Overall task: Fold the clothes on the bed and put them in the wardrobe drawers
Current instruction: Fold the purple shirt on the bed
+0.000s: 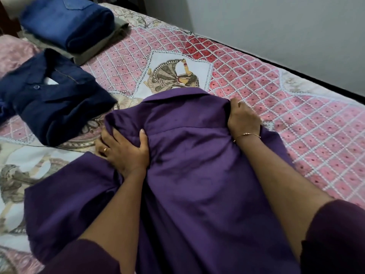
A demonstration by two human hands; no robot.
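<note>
One purple collared cotton shirt [189, 165] lies on the patterned pink bedspread [276, 107] before me; three folded garments sit beside. My left hand [123, 151] and right hand [244, 119] each grip its shoulders, fingers curled.

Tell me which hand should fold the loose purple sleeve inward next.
Left, probably. The left hand already grips the purple shirt at the shoulder on the side where the loose sleeve spreads over the bedspread. The right hand grips the opposite shoulder, so it would have to cross over.
</note>
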